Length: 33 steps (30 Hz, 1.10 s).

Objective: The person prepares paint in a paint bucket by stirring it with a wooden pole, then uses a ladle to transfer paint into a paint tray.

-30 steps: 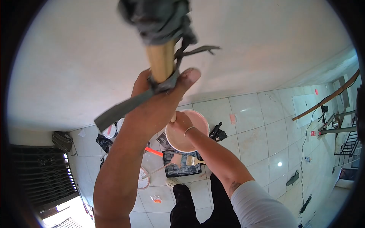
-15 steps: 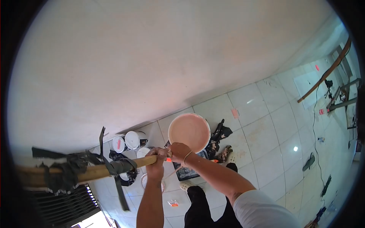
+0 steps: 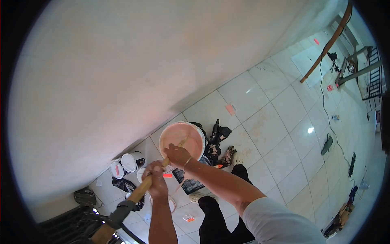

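Both hands are wrapped round a long wooden pole (image 3: 139,192) that slants from the lower left up to the bucket. My left hand (image 3: 156,175) grips it farther back, just ahead of black strips bound round the wood. My right hand (image 3: 178,156) holds it nearer its far end, close over the rim of a large white bucket (image 3: 202,137). Pink paint (image 3: 174,135) fills much of the bucket, and the pole's tip overlaps the paint in this view. Below the right forearm lies a black paint tray (image 3: 190,186), partly covered by the arm.
Lidded white tubs (image 3: 132,162) stand by the wall at left, next to a black plastic bag (image 3: 125,186). Crumpled black and pink-stained material (image 3: 218,138) lies right of the bucket. A cable (image 3: 325,106), a dark sandal (image 3: 327,144) and another wooden pole (image 3: 327,42) are farther right.
The pole has swung from nearly level to a steep slant, its tip now over the paint. My hands have moved apart along it, and the view has shifted.
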{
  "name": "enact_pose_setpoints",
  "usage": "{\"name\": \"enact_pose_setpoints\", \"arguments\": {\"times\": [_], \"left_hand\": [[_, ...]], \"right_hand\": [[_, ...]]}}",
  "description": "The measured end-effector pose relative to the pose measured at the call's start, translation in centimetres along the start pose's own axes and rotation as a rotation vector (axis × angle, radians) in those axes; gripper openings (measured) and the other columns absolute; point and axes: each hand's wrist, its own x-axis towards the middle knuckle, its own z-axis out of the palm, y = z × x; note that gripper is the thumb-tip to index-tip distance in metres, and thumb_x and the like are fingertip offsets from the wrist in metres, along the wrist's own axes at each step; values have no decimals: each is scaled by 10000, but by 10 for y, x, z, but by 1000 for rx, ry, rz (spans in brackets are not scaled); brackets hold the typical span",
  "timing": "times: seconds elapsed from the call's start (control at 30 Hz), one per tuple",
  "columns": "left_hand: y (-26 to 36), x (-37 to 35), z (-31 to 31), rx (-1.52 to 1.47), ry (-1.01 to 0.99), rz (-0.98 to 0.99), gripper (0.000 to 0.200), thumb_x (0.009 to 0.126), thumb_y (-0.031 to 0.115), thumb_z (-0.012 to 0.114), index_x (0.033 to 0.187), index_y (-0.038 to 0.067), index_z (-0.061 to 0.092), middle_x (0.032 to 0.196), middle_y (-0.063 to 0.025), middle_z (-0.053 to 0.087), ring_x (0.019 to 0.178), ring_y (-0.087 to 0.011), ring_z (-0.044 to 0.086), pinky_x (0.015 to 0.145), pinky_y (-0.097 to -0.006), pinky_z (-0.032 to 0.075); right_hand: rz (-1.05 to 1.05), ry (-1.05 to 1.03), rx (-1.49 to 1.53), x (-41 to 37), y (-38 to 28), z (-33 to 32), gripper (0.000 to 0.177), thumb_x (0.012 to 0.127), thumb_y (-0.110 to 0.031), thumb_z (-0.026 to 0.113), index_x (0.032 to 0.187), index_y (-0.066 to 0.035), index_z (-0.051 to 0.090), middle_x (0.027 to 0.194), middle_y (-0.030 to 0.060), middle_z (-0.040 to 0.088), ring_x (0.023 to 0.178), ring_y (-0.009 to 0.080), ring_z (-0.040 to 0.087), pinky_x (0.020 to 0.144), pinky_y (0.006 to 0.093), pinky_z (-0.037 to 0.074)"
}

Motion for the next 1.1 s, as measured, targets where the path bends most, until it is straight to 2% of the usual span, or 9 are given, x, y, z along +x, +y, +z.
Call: {"name": "enact_pose_setpoints", "arguments": {"times": [0.13, 0.23, 0.27, 0.37, 0.5, 0.73, 0.83, 0.87, 1.1], "left_hand": [[7, 17, -23, 45, -21, -13, 105, 818, 73, 547, 775, -17, 579, 774, -83, 577, 651, -103, 471, 626, -244, 376], [9, 24, -45, 92, -83, 50, 98, 819, 56, 538, 771, -20, 576, 755, -79, 570, 640, -98, 457, 608, -243, 362], [12, 18, -45, 117, 37, 14, 101, 816, 46, 530, 741, -12, 565, 708, -70, 547, 626, -93, 443, 594, -248, 346], [18, 12, -67, 120, 54, -29, 116, 816, 53, 528, 720, -8, 552, 673, -55, 516, 619, -85, 431, 585, -240, 334], [24, -14, -86, 88, 158, -113, 118, 816, 59, 520, 727, -11, 550, 653, -39, 491, 608, -74, 405, 570, -215, 314], [24, -40, -104, -90, 184, -176, 232, 853, 105, 525, 648, 114, 416, 592, -37, 439, 608, -147, 422, 763, -347, 405], [22, -41, -87, -152, 200, -185, 238, 831, 48, 520, 625, 99, 413, 598, -37, 428, 619, -153, 427, 690, -347, 391], [12, -40, -89, -179, 89, -151, 228, 820, 69, 529, 626, 97, 413, 601, -34, 427, 619, -154, 424, 683, -339, 384], [6, -2, -31, -157, -65, -78, 167, 798, 118, 537, 658, 50, 476, 656, -71, 474, 680, -177, 456, 724, -331, 375]], "right_hand": [[-36, 62, 70, 22, -18, 21, 244, 743, -119, 649, 972, -67, 583, 917, 125, 586, 883, 272, 627, 732, 377, 534], [-44, 3, 124, 28, -34, 37, 238, 758, -123, 642, 980, -58, 585, 925, 125, 589, 928, 267, 612, 763, 366, 528], [-44, -12, 131, 29, -40, 44, 228, 772, -125, 630, 989, -68, 589, 939, 134, 594, 896, 284, 629, 742, 381, 535], [-47, -51, 142, 28, -53, 73, 306, 756, -163, 655, 1040, -78, 578, 942, 138, 571, 813, 306, 651, 673, 415, 542], [-82, -137, 157, 7, -66, 97, 226, 754, -144, 647, 967, -84, 601, 926, 147, 583, 813, 311, 647, 644, 429, 532], [-65, -269, 144, -30, -73, 85, 154, 769, -145, 630, 908, -78, 616, 912, 163, 614, 859, 313, 649, 699, 421, 531], [-33, -267, 104, -38, -62, 76, 129, 797, -154, 608, 899, -78, 625, 905, 167, 620, 849, 313, 656, 711, 424, 534], [-21, -243, 89, -39, -53, 73, 134, 801, -154, 603, 910, -78, 620, 907, 166, 615, 818, 314, 661, 692, 422, 536], [59, -131, 8, -18, -17, 19, 161, 774, -124, 617, 925, -85, 580, 919, 142, 564, 786, 306, 646, 660, 410, 522]]}}
